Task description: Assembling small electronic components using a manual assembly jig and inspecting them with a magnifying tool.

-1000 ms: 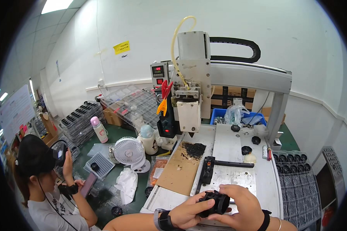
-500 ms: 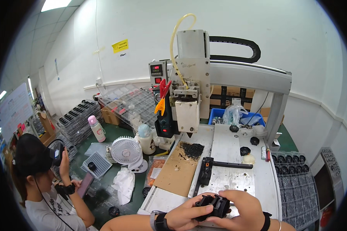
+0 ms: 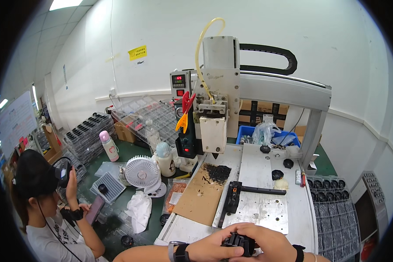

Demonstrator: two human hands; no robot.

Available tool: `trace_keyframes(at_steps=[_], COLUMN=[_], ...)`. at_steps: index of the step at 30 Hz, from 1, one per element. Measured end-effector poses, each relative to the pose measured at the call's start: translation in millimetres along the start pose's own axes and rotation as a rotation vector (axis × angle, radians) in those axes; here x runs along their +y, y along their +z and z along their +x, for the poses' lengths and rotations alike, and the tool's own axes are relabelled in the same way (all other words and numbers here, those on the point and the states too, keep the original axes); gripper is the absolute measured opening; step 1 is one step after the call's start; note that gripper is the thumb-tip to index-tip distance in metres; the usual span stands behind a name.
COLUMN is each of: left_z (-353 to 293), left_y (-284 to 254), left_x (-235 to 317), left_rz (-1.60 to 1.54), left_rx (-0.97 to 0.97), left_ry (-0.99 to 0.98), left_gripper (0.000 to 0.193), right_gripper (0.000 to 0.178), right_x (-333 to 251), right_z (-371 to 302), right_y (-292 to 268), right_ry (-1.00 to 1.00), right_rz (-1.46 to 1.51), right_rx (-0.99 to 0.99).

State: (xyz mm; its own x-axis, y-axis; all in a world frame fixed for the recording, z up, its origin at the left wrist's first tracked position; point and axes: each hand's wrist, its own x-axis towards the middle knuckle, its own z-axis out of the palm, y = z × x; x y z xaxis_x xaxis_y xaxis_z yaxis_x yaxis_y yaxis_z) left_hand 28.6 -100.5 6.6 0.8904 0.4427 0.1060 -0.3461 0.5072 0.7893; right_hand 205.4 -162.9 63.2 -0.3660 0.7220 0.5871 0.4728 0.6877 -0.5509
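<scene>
Close to the lower edge, a black plastic part (image 3: 241,243) with ridges and openings is held between both my hands. My left hand (image 3: 214,248) grips its left side, thumb laid across the front. Around its right and far side, my right hand (image 3: 268,242) is closed, its fingers covering part of it. Just beyond my hands, a black clamp-like fixture (image 3: 234,197) with an orange detail stands on the white machine bed (image 3: 266,214). A dark bar (image 3: 264,191) runs right from it. Left of the fixture lies a brown board (image 3: 196,201) with black residue (image 3: 217,173).
A dispensing machine head (image 3: 214,131) with a yellow tube hangs over the bed. Left are a small white fan (image 3: 143,172), white cloth (image 3: 139,209) and a co-worker (image 3: 52,209) with a phone. Trays of black round parts (image 3: 334,214) stand right; a blue bin (image 3: 244,132) sits behind.
My hands have drawn closer together around the black part, which is turned and more covered by my right fingers. The view has shifted slightly.
</scene>
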Motion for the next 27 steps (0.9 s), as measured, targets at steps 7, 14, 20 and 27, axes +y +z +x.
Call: trace_keyframes(at_steps=[7, 14, 20, 27], left_z=[2, 7, 8, 4], left_y=[2, 22, 1, 19], left_x=[1, 18, 9, 9], left_rz=[-0.098, -0.064, -0.244, -0.225], left_rx=[0.039, 0.017, -0.321, 0.082], left_ry=[-0.101, 0.064, -0.084, -0.100], left_gripper=[0.085, 0.080, 0.076, 0.081], right_gripper=[0.052, 0.053, 0.056, 0.056], right_x=[5, 7, 2, 3], right_z=[3, 8, 1, 3], right_y=[-2, -2, 2, 1], right_ry=[0.007, -0.187, -0.168, -0.110], right_rz=[0.102, -0.004, 0.001, -0.013], right_rx=[-0.060, 0.029, -0.039, -0.056])
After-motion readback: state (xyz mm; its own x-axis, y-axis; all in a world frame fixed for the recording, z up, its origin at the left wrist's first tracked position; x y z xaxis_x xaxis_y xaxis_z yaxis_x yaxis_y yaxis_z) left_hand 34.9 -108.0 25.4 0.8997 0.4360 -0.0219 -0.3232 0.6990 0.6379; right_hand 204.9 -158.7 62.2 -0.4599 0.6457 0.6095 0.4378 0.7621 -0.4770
